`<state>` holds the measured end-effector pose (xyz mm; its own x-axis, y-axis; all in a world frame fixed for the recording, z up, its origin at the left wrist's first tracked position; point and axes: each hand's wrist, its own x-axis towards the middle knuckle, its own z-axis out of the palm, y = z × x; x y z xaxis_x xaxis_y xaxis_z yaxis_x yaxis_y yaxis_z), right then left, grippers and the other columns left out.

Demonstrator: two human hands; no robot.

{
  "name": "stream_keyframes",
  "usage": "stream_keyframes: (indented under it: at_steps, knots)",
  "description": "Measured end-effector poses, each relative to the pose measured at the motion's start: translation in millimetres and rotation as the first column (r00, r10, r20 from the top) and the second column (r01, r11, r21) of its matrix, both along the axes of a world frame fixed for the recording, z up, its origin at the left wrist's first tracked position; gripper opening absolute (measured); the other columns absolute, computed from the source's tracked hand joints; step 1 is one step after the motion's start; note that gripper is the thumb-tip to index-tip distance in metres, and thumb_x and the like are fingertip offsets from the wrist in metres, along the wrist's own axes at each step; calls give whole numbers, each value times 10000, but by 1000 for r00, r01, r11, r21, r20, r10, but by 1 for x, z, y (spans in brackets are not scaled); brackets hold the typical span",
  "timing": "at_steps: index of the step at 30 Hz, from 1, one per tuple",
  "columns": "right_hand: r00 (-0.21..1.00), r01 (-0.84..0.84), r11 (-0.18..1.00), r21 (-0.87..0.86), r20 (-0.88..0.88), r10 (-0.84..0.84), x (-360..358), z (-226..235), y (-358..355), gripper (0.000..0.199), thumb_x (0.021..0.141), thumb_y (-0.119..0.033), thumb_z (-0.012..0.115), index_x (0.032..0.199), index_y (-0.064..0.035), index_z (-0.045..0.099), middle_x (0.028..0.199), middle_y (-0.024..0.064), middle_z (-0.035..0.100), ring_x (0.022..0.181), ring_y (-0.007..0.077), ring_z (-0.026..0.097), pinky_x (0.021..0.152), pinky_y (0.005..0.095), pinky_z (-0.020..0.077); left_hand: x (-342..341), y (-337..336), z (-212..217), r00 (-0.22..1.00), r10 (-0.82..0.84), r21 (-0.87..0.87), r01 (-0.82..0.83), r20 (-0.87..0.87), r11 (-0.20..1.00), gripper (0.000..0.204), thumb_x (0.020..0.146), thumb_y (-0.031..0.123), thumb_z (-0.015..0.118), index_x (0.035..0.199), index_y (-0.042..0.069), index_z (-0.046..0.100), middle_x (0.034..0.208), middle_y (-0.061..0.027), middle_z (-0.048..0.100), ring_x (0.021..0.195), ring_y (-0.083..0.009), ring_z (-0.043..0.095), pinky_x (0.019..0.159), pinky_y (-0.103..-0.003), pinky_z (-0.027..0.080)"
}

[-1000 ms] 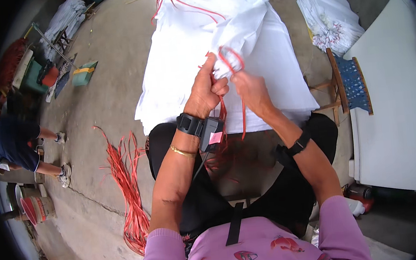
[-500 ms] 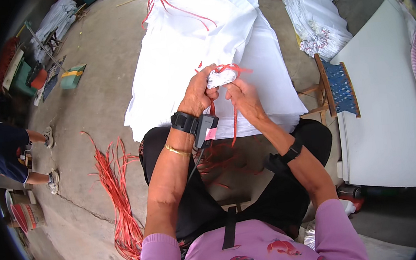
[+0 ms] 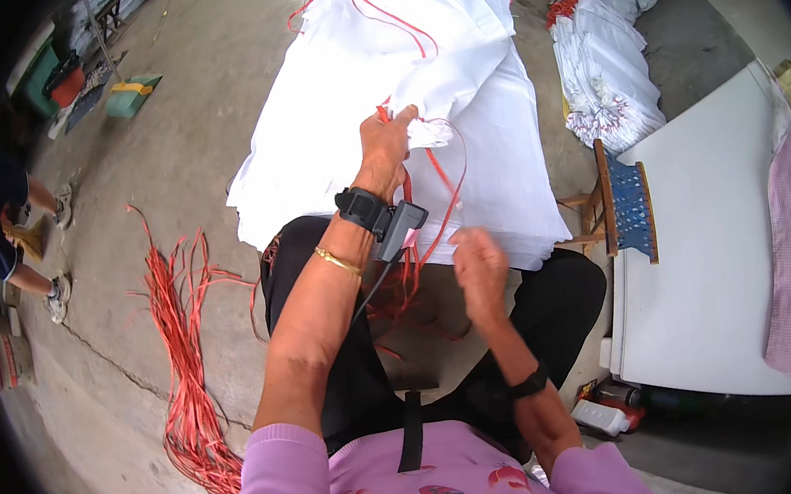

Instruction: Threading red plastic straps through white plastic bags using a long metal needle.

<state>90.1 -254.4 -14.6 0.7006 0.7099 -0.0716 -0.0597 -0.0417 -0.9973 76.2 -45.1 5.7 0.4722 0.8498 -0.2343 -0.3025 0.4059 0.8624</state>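
My left hand [image 3: 387, 144] is closed round the gathered end of a white woven sack [image 3: 447, 78], whose bunched tip pokes out beside the fingers. Red plastic strips [image 3: 438, 170] hang from that gathered end, one curving in a loop toward my lap; more red shows above and below the left hand. My right hand [image 3: 480, 263] is lower and to the right, over my lap, its fingers curled and slightly blurred. Whether a strip end is inside those fingers cannot be made out. Beneath lies a thick stack of flat white sacks [image 3: 505, 209].
A long bundle of red strips [image 3: 191, 378] lies on the floor to my left. To the right stand a wooden stool with blue webbing [image 3: 632, 203] and a white panel [image 3: 699, 277]. Bundled white sacks [image 3: 611, 77] sit farther back. Another person's legs [image 3: 36, 274] show at far left.
My right hand has drawn away from the sack's gathered end, down toward my lap. The left hand keeps its hold. The red loop across the gathered end has given way to longer hanging strips.
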Motion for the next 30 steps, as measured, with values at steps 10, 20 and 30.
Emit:
stream_keyframes:
  at_steps: [10, 20, 30]
  knots:
    - [968, -227, 961, 156, -69, 240, -10, 42, 29, 264, 903, -239, 483, 719, -53, 525, 622, -25, 468, 483, 23, 339, 428, 193, 236, 10, -4, -29, 963, 223, 155, -200, -148, 967, 211, 763, 150, 642, 809, -54, 613, 654, -81, 580, 601, -145, 529, 564, -335, 437]
    - [767, 122, 923, 366, -625, 147, -37, 33, -246, 349, 908, -367, 442, 715, -81, 393, 620, 32, 375, 433, 110, 311, 380, 241, 293, -14, 29, -44, 999, 35, -23, -34, 28, 999, 148, 758, 120, 678, 789, 95, 536, 727, -18, 501, 653, -158, 497, 513, -320, 388]
    - [931, 307, 951, -46, -194, -310, 12, 43, -326, 178, 877, -206, 548, 784, -55, 546, 1088, 129, 603, 466, -2, 278, 376, 172, 201, -55, 193, -56, 916, -108, 879, 401, -387, 258, 217, 819, 90, 595, 688, 114, 424, 614, 52, 264, 493, -98, 249, 449, -253, 238]
